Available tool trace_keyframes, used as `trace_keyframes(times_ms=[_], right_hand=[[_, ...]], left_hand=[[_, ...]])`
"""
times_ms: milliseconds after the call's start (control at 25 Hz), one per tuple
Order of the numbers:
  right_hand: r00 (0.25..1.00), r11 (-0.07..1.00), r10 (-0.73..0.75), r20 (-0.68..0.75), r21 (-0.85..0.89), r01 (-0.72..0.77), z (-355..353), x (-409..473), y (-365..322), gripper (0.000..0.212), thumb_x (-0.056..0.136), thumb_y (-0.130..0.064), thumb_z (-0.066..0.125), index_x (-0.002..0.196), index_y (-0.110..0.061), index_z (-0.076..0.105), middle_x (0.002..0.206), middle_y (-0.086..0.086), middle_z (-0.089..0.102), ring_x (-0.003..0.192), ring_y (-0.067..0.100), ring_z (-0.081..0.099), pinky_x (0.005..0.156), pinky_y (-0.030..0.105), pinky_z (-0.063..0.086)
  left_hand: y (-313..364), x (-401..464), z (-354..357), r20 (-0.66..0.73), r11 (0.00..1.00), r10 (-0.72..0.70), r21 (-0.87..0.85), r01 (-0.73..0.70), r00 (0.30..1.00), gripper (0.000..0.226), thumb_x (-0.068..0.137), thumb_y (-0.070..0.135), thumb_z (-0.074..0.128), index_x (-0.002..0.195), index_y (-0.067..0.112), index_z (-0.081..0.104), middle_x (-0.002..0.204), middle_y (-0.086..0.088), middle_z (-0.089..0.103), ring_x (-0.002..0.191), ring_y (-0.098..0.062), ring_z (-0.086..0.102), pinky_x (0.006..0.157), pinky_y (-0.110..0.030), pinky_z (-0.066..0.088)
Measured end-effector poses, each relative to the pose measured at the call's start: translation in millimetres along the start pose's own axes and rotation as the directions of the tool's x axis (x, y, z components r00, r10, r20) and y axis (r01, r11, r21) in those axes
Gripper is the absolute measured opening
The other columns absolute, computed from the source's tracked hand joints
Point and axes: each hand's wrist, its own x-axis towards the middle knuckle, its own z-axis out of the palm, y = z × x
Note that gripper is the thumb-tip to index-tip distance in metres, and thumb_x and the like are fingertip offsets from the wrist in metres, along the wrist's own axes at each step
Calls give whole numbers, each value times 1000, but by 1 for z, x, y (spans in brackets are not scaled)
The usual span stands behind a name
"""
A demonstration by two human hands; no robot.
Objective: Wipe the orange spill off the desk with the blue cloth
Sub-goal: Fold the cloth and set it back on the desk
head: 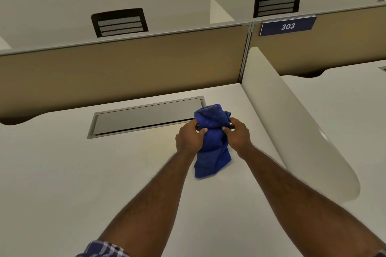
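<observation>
Above smooth white desk [62, 173]: left hand [189, 137], right hand [238, 134] grip closed on bunched fuzzy blue cloth [212, 148].

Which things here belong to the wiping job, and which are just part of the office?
Part of the job:
blue cloth, bunched up
left hand and right hand, both gripping the cloth
white desk; no clear orange spill shows, only a faint yellowish tint

Just there:
grey cable hatch
tan partition
sign 303
two black chairs

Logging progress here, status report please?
Left hand and right hand both grip blue cloth, bunched above desk. No orange spill visible. Nothing in the way.
</observation>
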Motion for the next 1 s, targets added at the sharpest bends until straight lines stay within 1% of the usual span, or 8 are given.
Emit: trace_keyframes(times_ms=[160,320,440,560,680,800,880,1000], right_hand=[[997,998,58,43,-18,-58,4,17,15,38,95,-16,55,131,-7,50,126,15,61,112,31,59,97,39,47],[998,1000,-9,61,1,9,5,13,24,53,92,-16,61,140,-7,41,141,13,49,126,30,50,103,36,42],[996,990,-68,-53,-127,61,5,-9,34,50,88,-15,65,134,-10,46,135,12,49,115,28,55,96,40,50],[992,960,-28,-125,-279,-8,4,-46,45,51,80,-22,71,126,-15,49,121,8,53,102,25,59,80,38,53],[999,932,-31,-23,-361,21,6,-68,49,50,80,-30,71,124,-15,52,109,4,61,97,22,61,80,35,51],[996,927,-52,66,-368,73,8,-73,47,33,86,-18,64,117,-12,56,95,6,64,82,16,57,72,25,44],[998,938,-53,29,-342,60,7,-75,45,24,87,-9,58,110,-8,59,88,5,60,76,15,53,69,23,40],[995,946,-68,-76,-321,41,0,-76,47,16,86,-3,56,101,-6,62,84,5,57,72,16,51,64,21,36]], left_hand=[[-9,19,12,126,997,-83,5,83,989,46,97,30,61,138,13,50,136,-9,60,122,-29,58,105,-42,48],[-20,9,19,135,995,-96,31,93,986,54,97,33,61,145,18,42,145,-8,52,129,-28,53,108,-43,45],[-28,-14,23,145,999,-22,34,17,989,56,95,35,61,146,21,41,142,-9,51,125,-27,54,101,-39,48],[-31,-37,28,161,996,11,82,-24,987,58,95,35,60,147,22,39,138,-8,50,120,-25,55,99,-37,48],[-33,-53,30,151,980,47,182,-75,987,56,95,39,58,147,27,40,139,-6,46,120,-24,53,100,-39,48],[-38,-64,30,194,958,85,253,-134,977,51,97,40,55,144,24,44,140,-5,46,119,-22,53,100,-37,48],[-40,-70,32,222,961,103,230,-154,970,46,97,32,56,141,19,48,137,-6,50,118,-22,54,101,-34,47],[-36,-76,34,233,984,162,37,-175,959,42,96,11,55,137,8,52,135,-13,52,119,-24,54,104,-29,44]])
